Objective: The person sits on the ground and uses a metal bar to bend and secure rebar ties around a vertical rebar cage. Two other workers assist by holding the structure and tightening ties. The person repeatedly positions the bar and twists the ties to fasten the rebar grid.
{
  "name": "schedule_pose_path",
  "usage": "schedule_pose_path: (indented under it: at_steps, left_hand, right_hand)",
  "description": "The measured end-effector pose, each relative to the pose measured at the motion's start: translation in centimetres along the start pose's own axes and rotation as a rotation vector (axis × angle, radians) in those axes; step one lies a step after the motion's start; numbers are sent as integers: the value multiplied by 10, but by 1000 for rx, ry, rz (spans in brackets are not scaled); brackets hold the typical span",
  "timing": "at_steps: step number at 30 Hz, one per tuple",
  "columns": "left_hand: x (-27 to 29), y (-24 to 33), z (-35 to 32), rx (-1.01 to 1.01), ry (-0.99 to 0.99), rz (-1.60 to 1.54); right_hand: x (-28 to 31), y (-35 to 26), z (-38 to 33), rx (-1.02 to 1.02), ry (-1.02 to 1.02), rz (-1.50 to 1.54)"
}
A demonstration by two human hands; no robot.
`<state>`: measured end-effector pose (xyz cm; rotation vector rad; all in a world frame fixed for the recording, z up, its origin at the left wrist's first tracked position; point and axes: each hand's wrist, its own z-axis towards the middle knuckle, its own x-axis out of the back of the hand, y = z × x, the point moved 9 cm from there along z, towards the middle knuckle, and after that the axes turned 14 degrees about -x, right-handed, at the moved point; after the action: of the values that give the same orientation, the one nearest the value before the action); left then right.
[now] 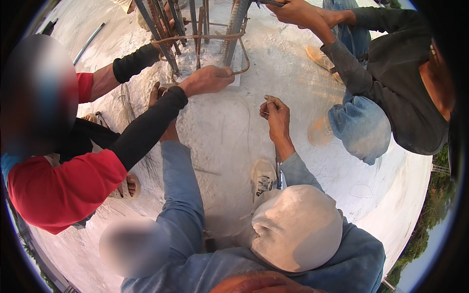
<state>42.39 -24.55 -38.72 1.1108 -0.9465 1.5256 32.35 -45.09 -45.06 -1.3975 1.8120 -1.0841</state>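
Note:
Upright steel rebars [236, 34] rise at the top middle, ringed by a rusty bent stirrup [205, 37]. My left hand [155, 94] is up by the foot of the bars; a co-worker's black sleeve [163, 115] crosses over it and hides most of it, so its grip cannot be made out. To the right of the bars, above the pale surface, my right hand [277, 119] is closed in a pinch. What its fingertips hold, if anything, is too small to name. The co-worker's hand [210, 80] grips the lower end of the stirrup.
A person in a red shirt [63, 188] crouches at the left. Another in a dark shirt [400, 88] is at the right, hands [303, 14] near the bars. A metal rod [89, 43] lies at the far left. My shoe [264, 178] rests on the rough whitish surface [224, 146].

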Motion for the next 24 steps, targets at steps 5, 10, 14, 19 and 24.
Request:
schedule_pose_path:
  at_steps: [5,10,14,19,24]
  left_hand:
    - [31,-5,-17,-132,364,-142]
    - [-24,-9,-180,1235,1225,-920]
    - [-81,60,-226,1678,1913,-1205]
    - [-72,71,-175,1625,1535,-1279]
    - [-61,86,-121,1492,836,-1391]
  right_hand:
    - [20,83,-86,124,47,-316]
    - [0,99,-104,289,-10,-571]
    - [-3,97,-101,207,-9,-699]
    - [-5,95,-102,221,-11,-732]
    - [-2,95,-106,300,33,-726]
